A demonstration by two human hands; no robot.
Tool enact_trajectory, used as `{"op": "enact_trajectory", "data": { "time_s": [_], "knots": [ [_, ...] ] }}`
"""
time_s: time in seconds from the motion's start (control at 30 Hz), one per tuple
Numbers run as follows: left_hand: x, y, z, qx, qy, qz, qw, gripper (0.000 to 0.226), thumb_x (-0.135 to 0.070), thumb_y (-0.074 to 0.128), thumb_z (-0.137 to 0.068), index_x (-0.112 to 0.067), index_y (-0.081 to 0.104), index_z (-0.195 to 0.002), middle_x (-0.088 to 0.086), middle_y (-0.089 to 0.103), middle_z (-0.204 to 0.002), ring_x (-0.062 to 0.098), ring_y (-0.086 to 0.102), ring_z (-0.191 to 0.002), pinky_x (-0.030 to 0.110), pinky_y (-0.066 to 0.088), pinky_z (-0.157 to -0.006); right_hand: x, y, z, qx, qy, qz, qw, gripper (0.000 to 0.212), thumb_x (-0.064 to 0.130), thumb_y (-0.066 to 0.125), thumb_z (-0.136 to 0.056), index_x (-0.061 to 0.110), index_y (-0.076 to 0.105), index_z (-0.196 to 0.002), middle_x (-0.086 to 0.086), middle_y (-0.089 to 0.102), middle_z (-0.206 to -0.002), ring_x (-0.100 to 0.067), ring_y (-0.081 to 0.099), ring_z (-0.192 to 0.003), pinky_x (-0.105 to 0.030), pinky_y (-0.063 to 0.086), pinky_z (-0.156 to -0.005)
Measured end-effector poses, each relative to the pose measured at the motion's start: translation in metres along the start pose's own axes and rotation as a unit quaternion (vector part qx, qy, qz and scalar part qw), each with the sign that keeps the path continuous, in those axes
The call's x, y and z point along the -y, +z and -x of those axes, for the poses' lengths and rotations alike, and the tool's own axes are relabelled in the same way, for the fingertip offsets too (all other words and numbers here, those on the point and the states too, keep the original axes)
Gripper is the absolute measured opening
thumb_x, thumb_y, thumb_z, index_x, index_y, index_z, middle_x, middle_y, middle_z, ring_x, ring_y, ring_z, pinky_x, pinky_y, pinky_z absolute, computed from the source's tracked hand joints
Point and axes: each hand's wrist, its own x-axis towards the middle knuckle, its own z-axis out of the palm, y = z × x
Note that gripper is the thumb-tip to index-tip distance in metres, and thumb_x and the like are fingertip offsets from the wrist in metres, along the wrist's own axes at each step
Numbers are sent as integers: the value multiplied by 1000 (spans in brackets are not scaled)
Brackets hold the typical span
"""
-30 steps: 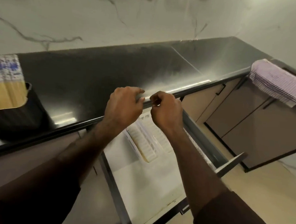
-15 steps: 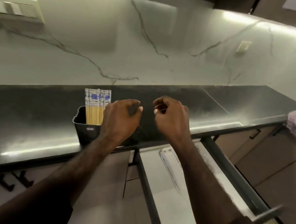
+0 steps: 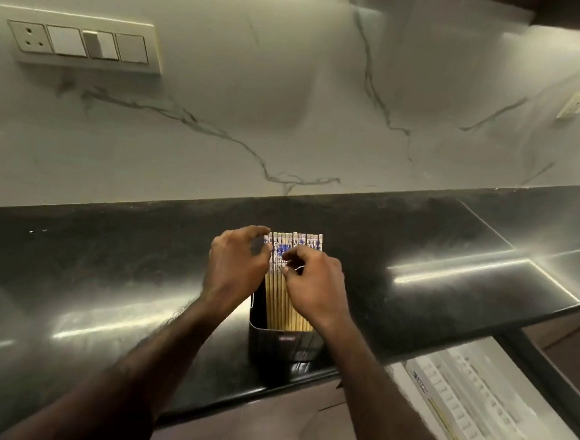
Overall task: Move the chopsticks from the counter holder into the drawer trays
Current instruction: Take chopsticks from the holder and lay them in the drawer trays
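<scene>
A black holder [image 3: 285, 345] stands on the dark counter near its front edge, filled with several bamboo chopsticks [image 3: 300, 246] with blue-and-white tops. My left hand [image 3: 237, 267] is at the left side of the bundle, fingers curled around the top ends. My right hand [image 3: 315, 283] is in front of the chopsticks, its fingertips pinching at the patterned tops. I cannot tell if any chopstick is lifted. The open drawer at the lower right holds white slotted trays [image 3: 468, 400], with a thin chopstick [image 3: 445, 426] lying along one.
The black counter [image 3: 106, 275] runs left and right under a marble backsplash. A switch panel [image 3: 78, 41] is on the wall at upper left, a small socket [image 3: 574, 104] at right. The drawer's dark side rail [image 3: 545, 371] sticks out at the lower right.
The view has swung from the open drawer to the holder. Both hands left the counter edge above the drawer, moved left and reached the chopstick tops.
</scene>
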Motion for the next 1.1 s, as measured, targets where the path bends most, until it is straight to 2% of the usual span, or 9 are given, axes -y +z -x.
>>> {"op": "enact_trajectory", "data": {
  "time_s": [0.13, 0.27, 0.37, 0.47, 0.6, 0.7, 0.8, 0.93, 1.1],
  "knots": [
    [28, 14, -18, 31, -58, 59, 996, 33, -14, 69, -87, -14, 67, -120, 2, 70, -117, 11, 65, -105, 17, 47, -84, -4, 31, -15, 21, 33, 18, 999, 28, 14, 63, -92, 17, 66, -119, 1, 72, -110, -8, 65, -99, -15, 45, -83],
    [47, 30, -28, 92, -147, 202, 964, 39, -7, 70, -85, -14, 64, -123, -1, 71, -113, 6, 67, -103, 24, 55, -88, -13, 46, -20, 28, 64, 34, 997, 31, 15, 61, -92, 19, 64, -123, 3, 70, -113, -10, 63, -102, -13, 37, -80],
    [55, 40, -32, 124, -168, 269, 940, 45, -7, 71, -84, -15, 61, -127, -3, 71, -113, 4, 67, -103, 26, 54, -90, -18, 52, -21, 21, 72, 26, 997, 32, 17, 60, -94, 21, 62, -125, 4, 69, -114, -3, 58, -96, -11, 36, -80],
    [60, 46, -33, 123, -167, 313, 927, 37, -4, 73, -82, -22, 66, -114, -6, 75, -102, 5, 70, -98, 25, 55, -86, -22, 58, -21, 11, 70, 16, 997, 34, 17, 60, -94, 23, 60, -127, 6, 68, -115, 4, 49, -91, -6, 35, -78],
    [64, 52, -30, 88, -182, 320, 925, 29, 0, 73, -80, -24, 70, -96, -4, 77, -89, 10, 73, -87, 27, 58, -80, -25, 65, -19, 17, 80, 9, 997, 35, 19, 62, -93, 23, 60, -127, 7, 67, -117, -4, 60, -105, -17, 44, -91],
    [67, 53, -28, 73, -185, 317, 927, 27, 0, 75, -78, -23, 71, -93, -2, 77, -87, 12, 74, -84, 30, 59, -79, -28, 70, -21, 23, 81, 13, 996, 31, 20, 63, -92, 22, 62, -123, 5, 68, -112, -6, 62, -102, -21, 49, -90],
    [67, 48, -28, 90, -171, 333, 923, 28, 3, 75, -77, -16, 72, -97, -5, 77, -85, 11, 74, -82, 24, 59, -77, -30, 73, -23, 15, 74, 9, 997, 25, 22, 63, -92, 22, 65, -117, 5, 70, -105, -5, 62, -94, -21, 50, -84],
    [60, 34, -28, 114, -133, 368, 913, 31, 9, 73, -75, -9, 71, -101, -5, 77, -84, 9, 73, -80, 20, 57, -74, -27, 70, -25, 0, 61, 2, 998, 20, 29, 64, -90, 23, 68, -108, 6, 69, -97, -7, 60, -89, -31, 53, -84],
    [30, 5, -44, 139, -46, 374, 916, 34, 4, 75, -71, -11, 71, -101, 4, 77, -93, 20, 74, -89, 30, 58, -82, -14, 39, -29, -2, 59, -105, 993, 17, 30, 65, -90, 22, 71, -104, 8, 73, -94, -3, 66, -86, -32, 55, -83]
  ]
}}
